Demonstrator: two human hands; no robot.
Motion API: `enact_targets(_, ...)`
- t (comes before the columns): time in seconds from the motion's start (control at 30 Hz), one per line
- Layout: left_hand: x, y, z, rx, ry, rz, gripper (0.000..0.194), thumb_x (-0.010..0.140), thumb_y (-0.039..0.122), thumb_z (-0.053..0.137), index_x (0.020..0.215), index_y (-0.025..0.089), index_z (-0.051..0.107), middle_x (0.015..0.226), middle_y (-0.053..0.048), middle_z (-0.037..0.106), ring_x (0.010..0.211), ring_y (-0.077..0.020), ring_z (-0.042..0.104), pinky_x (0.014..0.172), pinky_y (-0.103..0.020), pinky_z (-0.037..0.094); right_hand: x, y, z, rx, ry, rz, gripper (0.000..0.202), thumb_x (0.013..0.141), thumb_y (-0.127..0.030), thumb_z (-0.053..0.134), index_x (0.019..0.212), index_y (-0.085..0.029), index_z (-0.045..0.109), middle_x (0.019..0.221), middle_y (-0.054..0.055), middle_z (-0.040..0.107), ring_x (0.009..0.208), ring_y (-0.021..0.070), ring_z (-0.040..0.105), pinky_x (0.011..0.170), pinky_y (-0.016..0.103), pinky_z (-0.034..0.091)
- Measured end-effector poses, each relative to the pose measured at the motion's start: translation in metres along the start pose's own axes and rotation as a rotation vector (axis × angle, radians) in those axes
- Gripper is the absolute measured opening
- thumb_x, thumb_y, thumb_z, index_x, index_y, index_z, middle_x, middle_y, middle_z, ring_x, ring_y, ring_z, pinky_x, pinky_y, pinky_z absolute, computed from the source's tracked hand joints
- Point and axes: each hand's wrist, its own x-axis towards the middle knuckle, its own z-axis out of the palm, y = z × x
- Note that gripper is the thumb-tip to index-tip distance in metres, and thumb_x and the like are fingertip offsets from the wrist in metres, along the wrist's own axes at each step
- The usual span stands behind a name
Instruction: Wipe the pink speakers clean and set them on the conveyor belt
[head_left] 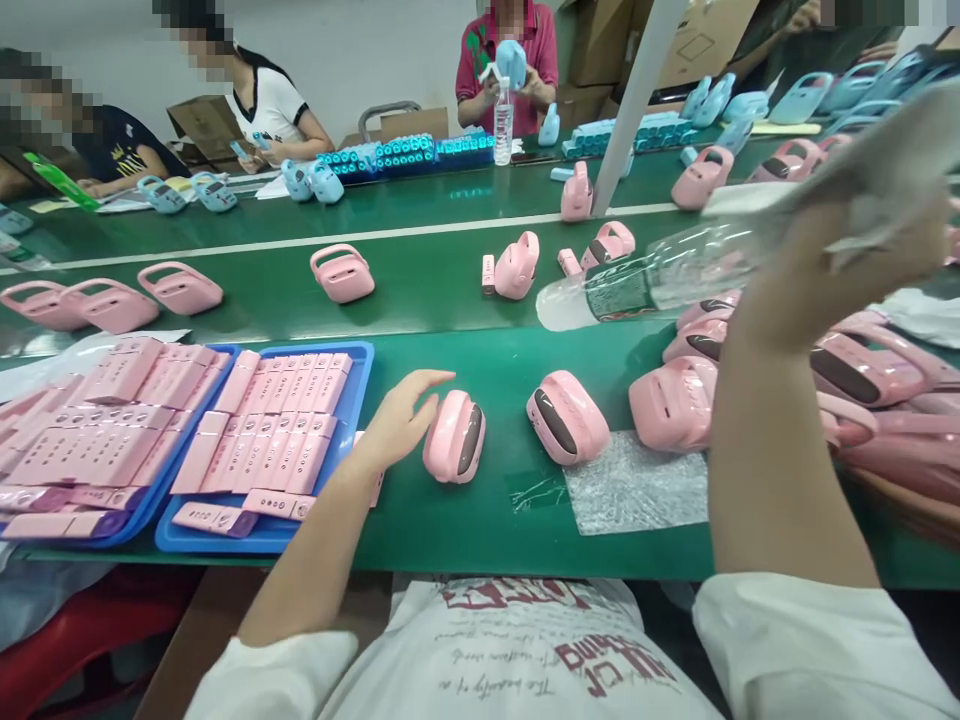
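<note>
My left hand (405,418) is open, thumb and forefinger apart, at the left side of a small pink speaker-like device (451,438) with a dark front panel. Whether it touches is unclear. A second pink device (568,418) lies tilted to the right, by a sheet of bubble wrap (637,490). My right hand (817,255), raised and smeared by motion, is closed around a long clear plastic bottle-like thing (660,275) with a whitish end. A pale, blurred cloth or film runs over that hand. Pink boxes (289,440) fill the tray left of my left forearm.
Two blue trays (361,375) stand at the left edge of the green bench (480,540). Several pink devices (877,365) crowd the right side. More lie on the belt (420,285) beyond. A slanted pole (637,100) rises ahead. Co-workers (508,60) sit opposite, near blue devices (802,97).
</note>
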Motion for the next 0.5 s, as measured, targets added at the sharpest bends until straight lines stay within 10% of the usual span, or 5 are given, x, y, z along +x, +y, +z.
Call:
enact_targets(0.07, -0.027, -0.002, 0.011, -0.072, 0.260, -0.085, 0.038, 0.094, 0.043, 0.050, 0.122, 0.020, 0.060, 0.123, -0.012, 0.065, 0.120, -0.0249, 0.061, 0.107, -0.047, 0.045, -0.007, -0.030, 0.006, -0.247, 0.129, -0.131, 0.044, 0.096, -0.043, 0.048, 0.095, -0.006, 0.071, 0.100, 0.016, 0.071, 0.105, 0.0302, 0.067, 0.098, 0.046, 0.047)
enact_targets(0.13, -0.055, -0.009, 0.030, -0.158, 0.417, -0.113, 0.051, 0.091, 0.052, 0.053, 0.130, 0.019, 0.050, 0.126, -0.015, 0.062, 0.123, -0.0266, 0.059, 0.107, -0.047, 0.046, -0.017, -0.050, 0.017, -0.320, -0.062, -0.220, 0.033, 0.095, -0.035, 0.055, 0.100, -0.007, 0.072, 0.102, 0.016, 0.072, 0.102, 0.0245, 0.068, 0.095, 0.039, 0.049)
enact_targets(0.3, -0.091, -0.022, 0.080, 0.010, 0.376, -0.339, 0.106, 0.058, 0.049, 0.085, 0.144, 0.021, 0.031, 0.144, -0.019, 0.046, 0.134, -0.0369, 0.049, 0.106, -0.052, 0.045, -0.038, -0.055, 0.032, -0.340, -0.445, -0.151, 0.027, 0.092, -0.011, 0.057, 0.117, -0.007, 0.067, 0.123, 0.020, 0.066, 0.121, 0.0207, 0.060, 0.098, 0.030, 0.046)
enact_targets(0.5, -0.075, -0.017, 0.078, -0.005, 0.410, -0.345, 0.078, 0.061, 0.040, 0.083, 0.129, 0.021, 0.048, 0.128, -0.012, 0.061, 0.118, -0.0319, 0.061, 0.097, -0.045, 0.053, -0.016, -0.066, 0.027, -0.442, -0.637, -0.051, 0.030, 0.090, -0.011, 0.060, 0.119, -0.008, 0.066, 0.124, 0.017, 0.067, 0.120, 0.0242, 0.060, 0.088, 0.033, 0.044)
